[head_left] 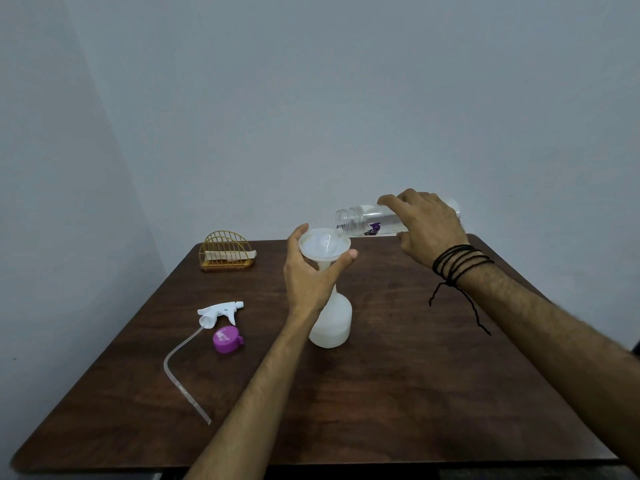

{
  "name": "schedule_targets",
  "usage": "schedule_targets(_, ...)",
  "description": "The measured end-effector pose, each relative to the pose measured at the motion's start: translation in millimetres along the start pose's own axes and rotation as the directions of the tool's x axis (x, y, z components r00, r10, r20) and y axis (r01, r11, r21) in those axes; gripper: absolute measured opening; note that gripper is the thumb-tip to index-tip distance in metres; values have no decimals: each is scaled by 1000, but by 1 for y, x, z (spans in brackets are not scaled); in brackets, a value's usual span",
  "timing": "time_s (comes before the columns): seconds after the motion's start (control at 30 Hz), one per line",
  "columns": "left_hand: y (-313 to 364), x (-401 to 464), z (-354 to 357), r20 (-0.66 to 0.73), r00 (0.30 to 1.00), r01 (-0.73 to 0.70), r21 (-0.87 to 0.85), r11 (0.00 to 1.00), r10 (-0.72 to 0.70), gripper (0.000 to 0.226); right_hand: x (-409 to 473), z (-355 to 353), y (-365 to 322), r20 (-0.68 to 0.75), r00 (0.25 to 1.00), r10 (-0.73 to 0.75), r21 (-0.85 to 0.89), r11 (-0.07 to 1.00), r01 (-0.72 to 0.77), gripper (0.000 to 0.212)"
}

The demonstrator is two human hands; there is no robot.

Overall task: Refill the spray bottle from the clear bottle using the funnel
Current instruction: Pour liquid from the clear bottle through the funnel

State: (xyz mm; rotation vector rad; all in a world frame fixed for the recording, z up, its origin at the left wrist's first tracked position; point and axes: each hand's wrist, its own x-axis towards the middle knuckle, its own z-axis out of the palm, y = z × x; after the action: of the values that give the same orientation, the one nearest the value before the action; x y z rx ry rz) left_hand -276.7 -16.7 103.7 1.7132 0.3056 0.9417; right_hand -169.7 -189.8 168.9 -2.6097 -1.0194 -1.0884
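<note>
Two hands (313, 271), one funnel (325, 244)

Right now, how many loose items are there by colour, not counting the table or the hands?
White or translucent: 3 - funnel, spray bottle, trigger sprayer head
Clear: 1 - clear bottle
Purple: 1 - cap
Gold: 1 - wire holder
Total: 6

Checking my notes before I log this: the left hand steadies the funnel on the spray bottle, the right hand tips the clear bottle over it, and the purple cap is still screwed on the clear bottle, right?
Not quite. In the head view the purple cap lies on the table beside the spray head; the clear bottle is open-mouthed. The rest stands.
</note>
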Motion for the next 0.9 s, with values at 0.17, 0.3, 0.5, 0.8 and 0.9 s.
schedule_targets(0.17,-1,0,-1,8,1000,0,-11,1000,0,95,0,1,1,-9,1000,-4,-2,1000,4,63)
schedule_targets(0.3,-1,0,-1,8,1000,-4,-10,1000,4,94,1,2,1,-14,1000,-6,-3,1000,6,63)
schedule_targets(0.5,-1,1,-1,6,1000,-4,-27,1000,4,94,2,2,2,-12,1000,-7,-1,1000,7,63)
schedule_targets(0.8,0,1,0,1,1000,3,-19,1000,-3,95,2,-2,0,-16,1000,-11,-1,1000,11,63)
schedule_targets(0.9,-1,1,-1,1,1000,5,-19,1000,-5,95,2,-2,0,-20,1000,-11,-3,1000,11,62)
